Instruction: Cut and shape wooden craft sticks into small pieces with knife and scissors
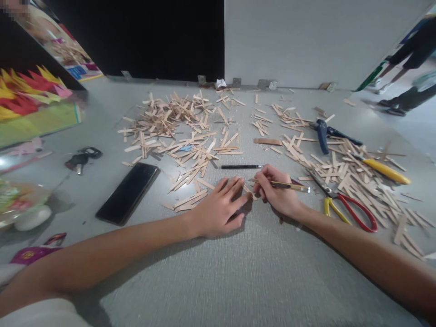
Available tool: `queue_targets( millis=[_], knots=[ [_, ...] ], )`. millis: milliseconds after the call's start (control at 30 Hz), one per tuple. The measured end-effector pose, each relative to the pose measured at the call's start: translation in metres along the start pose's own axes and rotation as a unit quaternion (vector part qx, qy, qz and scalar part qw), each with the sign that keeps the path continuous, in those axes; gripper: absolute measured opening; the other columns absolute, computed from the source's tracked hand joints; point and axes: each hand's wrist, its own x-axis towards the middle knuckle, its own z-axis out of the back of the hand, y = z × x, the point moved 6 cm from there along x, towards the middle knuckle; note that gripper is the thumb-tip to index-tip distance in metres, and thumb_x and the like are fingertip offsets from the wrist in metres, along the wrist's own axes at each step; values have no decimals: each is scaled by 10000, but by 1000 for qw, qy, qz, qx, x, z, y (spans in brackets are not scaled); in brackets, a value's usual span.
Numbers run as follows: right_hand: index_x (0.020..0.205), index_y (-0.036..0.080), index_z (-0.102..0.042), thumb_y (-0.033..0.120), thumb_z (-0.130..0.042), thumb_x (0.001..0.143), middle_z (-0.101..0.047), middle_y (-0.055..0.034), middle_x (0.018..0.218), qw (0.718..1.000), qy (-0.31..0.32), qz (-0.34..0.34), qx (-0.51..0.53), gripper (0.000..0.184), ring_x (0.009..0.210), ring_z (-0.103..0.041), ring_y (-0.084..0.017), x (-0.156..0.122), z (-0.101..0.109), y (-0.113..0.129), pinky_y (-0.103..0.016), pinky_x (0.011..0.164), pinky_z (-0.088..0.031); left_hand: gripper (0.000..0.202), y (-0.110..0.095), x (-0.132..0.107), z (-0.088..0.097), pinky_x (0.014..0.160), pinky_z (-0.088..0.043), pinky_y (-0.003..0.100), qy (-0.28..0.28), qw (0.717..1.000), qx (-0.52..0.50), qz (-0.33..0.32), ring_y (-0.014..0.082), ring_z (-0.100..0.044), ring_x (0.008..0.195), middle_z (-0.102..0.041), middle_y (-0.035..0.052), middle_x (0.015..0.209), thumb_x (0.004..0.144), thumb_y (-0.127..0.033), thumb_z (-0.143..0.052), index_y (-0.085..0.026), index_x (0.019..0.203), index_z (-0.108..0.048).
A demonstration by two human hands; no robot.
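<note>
My left hand (223,206) lies palm down on the grey table with its fingers apart. Its fingertips press on a short piece of wooden craft stick (250,191). Just to the right, my right hand (277,188) is closed around a slim yellowish craft knife (289,185), whose metal end sticks out to the right. The tip of the knife points left towards the stick piece; whether it touches the wood I cannot tell. A thin black pen-like rod (240,167) lies beyond both hands.
Piles of craft sticks (170,113) spread beyond my hands and to the right. Red-and-yellow-handled cutters (356,211), a yellow-handled tool (384,170) and blue-handled pliers (322,136) lie at right. A phone (127,193) and keys (81,159) are left. Panels (306,41) stand behind.
</note>
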Motion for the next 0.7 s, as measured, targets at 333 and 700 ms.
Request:
queue_targets(
  millis=[333,700],
  knots=[
    [732,247,-542,478,-590,1064,-633,7,631,991,-3,55,-123,407,555,-521,-141,0,-1,8,-287,544,-396,520,-3,2,6,1219,-445,677,-15,1000,21,0,462,-486,1546,-528,271,1641,1121,-356,-471,-157,1596,-546],
    [840,248,-590,396,-614,1043,-674,16,658,996,-35,6,-79,253,581,-625,-158,2,0,0,-306,606,-477,350,-24,-5,26,918,-651,394,-157,978,-20,-139,272,-747,1113,-721,209,1316,1090,-110,-398,-126,1422,-508]
  ],
)
